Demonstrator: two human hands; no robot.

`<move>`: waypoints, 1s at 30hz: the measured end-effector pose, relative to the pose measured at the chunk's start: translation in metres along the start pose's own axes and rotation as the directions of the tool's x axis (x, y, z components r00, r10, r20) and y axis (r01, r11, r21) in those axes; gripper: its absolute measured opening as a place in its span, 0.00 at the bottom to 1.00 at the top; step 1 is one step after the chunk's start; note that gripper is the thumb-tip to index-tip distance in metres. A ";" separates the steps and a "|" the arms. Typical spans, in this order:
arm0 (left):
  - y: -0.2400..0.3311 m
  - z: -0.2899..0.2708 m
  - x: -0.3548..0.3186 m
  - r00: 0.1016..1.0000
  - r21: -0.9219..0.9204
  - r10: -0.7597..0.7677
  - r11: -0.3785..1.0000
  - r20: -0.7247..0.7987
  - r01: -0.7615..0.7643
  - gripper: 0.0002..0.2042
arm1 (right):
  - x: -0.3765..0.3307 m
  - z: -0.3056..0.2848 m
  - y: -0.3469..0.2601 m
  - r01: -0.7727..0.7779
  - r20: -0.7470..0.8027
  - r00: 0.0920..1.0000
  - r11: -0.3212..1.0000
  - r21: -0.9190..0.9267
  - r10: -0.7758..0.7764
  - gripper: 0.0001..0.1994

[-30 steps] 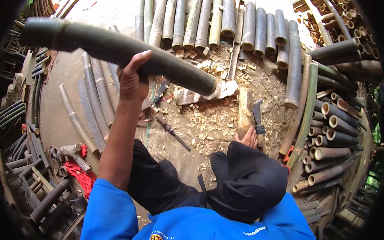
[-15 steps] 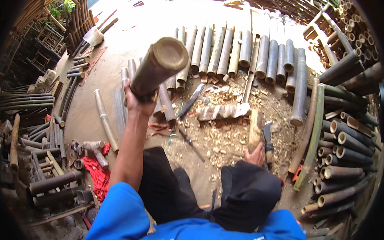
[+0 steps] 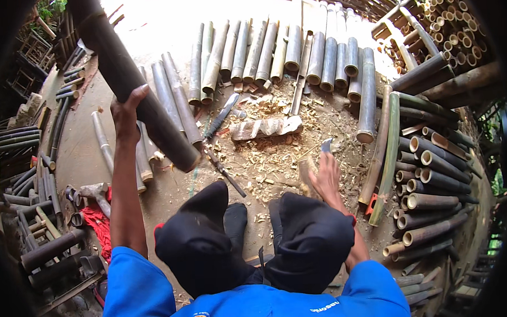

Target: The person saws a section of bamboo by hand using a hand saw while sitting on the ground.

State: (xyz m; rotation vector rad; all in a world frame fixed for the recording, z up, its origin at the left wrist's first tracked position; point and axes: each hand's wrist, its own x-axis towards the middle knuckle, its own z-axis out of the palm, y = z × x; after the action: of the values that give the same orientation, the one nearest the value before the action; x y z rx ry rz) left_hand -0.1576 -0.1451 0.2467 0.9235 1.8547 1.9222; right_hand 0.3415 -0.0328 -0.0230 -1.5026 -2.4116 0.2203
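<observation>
Work in hand: handling a single length of bamboo at a ground-level cutting station. The dark bamboo pole [image 3: 131, 84] is held raised and tilted, its upper end running toward the top-left rim of the view and its cut lower end hanging above the ground just left of the knees. The left hand [image 3: 126, 110] is wrapped round the pole's middle, arm stretched upward, and carries its whole weight. The right hand [image 3: 326, 175] is low, closed about a pale wooden handle [image 3: 308, 176] whose small blade [image 3: 327, 145] shows just above the fingers; the tool's exact kind cannot be told. Judged from this posture, the step is the positioning of a fresh pole for cutting or trimming, with no cut begun; the next move calls for the lower end to be steadied on a firm support before the blade meets it, and for a secure one-handed grip, since the pole is long and top-heavy. Around the worker lie a notched chopping block [image 3: 266, 127] amid a spread of wood chips [image 3: 276, 163], a long knife [image 3: 221, 116] on the ground, a row of cut bamboo sections [image 3: 294, 51] beyond, stacked poles [image 3: 434, 202] at the right, and a red cloth [image 3: 99, 228] at the left.
</observation>
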 end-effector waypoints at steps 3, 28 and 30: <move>-0.035 0.021 -0.020 0.993 0.123 -0.013 0.992 0.116 -0.002 0.20 | 0.105 0.018 -0.028 0.132 0.202 0.971 0.991 -0.029 -0.124 0.44; -0.268 0.069 -0.133 0.852 0.756 -0.519 0.530 -0.071 0.385 0.31 | 0.079 0.097 -0.052 0.119 0.126 0.983 0.986 0.120 -0.134 0.43; -0.289 0.053 -0.140 0.817 0.890 -0.574 0.347 -0.048 0.296 0.31 | 0.086 0.098 -0.056 0.027 0.160 0.985 0.975 0.222 -0.064 0.41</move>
State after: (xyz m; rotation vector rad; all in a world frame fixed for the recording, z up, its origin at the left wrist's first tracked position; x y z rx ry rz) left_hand -0.0800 -0.1605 -0.0691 0.7095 2.5477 0.3571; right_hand 0.2265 0.0215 -0.0861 -1.3770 -2.4499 0.6036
